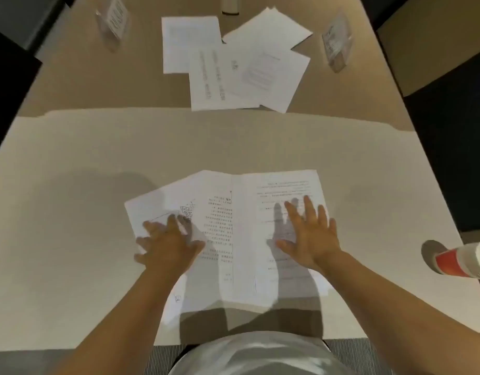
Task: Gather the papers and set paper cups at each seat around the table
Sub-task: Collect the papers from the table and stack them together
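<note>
Papers pressed flat at the near seat

The near papers [233, 234] are spread on the table [71, 212]. The left hand [168, 244], blurred, seems to be laid on them with fingers splayed; the right hand [309, 234] is pressed flat, fingers straight. A stack of paper cups [461, 261] lies tipped at the right edge. Farther off, loose sheets [233, 63] are scattered between two clear sign holders [337, 41]

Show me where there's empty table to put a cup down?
Bare table lies beside the left hand, and in the band between the near papers and the far papers. The cup stack crowds the right edge.
</note>
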`<state>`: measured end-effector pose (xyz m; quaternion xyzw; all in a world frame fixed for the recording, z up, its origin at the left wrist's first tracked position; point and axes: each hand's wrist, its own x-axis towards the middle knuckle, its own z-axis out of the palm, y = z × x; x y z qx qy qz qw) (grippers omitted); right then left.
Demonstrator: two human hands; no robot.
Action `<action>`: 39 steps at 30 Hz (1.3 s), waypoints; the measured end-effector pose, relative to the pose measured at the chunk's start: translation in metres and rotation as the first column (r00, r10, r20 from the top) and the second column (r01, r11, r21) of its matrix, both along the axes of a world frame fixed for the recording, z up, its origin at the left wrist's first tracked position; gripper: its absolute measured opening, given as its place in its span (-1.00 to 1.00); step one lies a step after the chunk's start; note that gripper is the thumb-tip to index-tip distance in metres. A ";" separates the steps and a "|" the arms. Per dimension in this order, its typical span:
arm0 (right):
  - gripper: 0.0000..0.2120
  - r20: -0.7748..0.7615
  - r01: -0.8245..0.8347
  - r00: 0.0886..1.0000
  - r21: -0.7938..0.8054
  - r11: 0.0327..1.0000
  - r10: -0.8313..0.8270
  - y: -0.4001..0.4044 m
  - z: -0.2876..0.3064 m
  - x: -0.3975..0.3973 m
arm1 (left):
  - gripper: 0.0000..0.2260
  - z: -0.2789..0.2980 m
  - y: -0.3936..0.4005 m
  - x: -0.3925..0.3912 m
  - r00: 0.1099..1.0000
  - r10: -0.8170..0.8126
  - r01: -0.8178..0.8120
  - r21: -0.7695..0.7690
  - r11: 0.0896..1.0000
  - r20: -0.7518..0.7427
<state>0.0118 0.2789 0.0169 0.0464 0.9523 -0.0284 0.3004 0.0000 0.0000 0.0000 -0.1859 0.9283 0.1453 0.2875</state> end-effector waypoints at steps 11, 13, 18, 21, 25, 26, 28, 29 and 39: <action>-0.11 0.028 0.087 0.996 -0.076 0.993 -0.085 -0.027 -0.032 -0.009 | -0.30 -0.024 0.050 -0.001 0.987 -0.014 0.043 0.178 0.983 -0.160; -0.09 -0.048 0.180 0.981 -0.119 0.977 -0.186 -0.027 -0.030 -0.012 | -0.34 -0.018 0.050 -0.002 0.975 0.059 -0.016 0.198 0.980 -0.212; -0.03 -0.111 0.527 0.826 -0.196 0.827 -0.552 -0.012 -0.030 -0.012 | -0.37 -0.004 0.051 -0.011 0.949 0.283 -0.266 0.130 0.955 -0.139; -0.07 -0.082 0.513 0.823 -0.315 0.798 -0.562 -0.029 -0.033 -0.007 | -0.37 -0.005 0.062 -0.016 0.921 0.377 -0.334 0.298 0.894 -0.100; -0.16 -0.115 0.439 0.853 -0.370 0.819 -0.509 -0.052 -0.036 -0.003 | -0.44 -0.013 0.071 -0.019 0.890 0.453 -0.375 0.479 0.794 -0.054; -0.17 -0.121 0.425 0.858 -0.376 0.824 -0.498 -0.054 -0.037 -0.001 | -0.48 -0.014 0.072 -0.020 0.870 0.492 -0.402 0.518 0.755 -0.042; -0.18 -0.129 0.422 0.855 -0.390 0.818 -0.503 -0.054 -0.039 0.000 | -0.57 -0.016 0.071 -0.022 0.819 0.573 -0.472 0.582 0.663 0.011; -0.17 -0.134 0.430 0.847 -0.396 0.811 -0.514 -0.052 -0.039 0.000 | -0.60 -0.016 0.068 -0.024 0.794 0.607 -0.506 0.604 0.616 0.046; -0.18 0.099 0.527 0.703 -0.738 0.422 -0.704 -0.025 -0.018 -0.020 | -0.70 0.010 0.025 -0.035 0.887 0.428 -0.370 0.823 0.430 0.175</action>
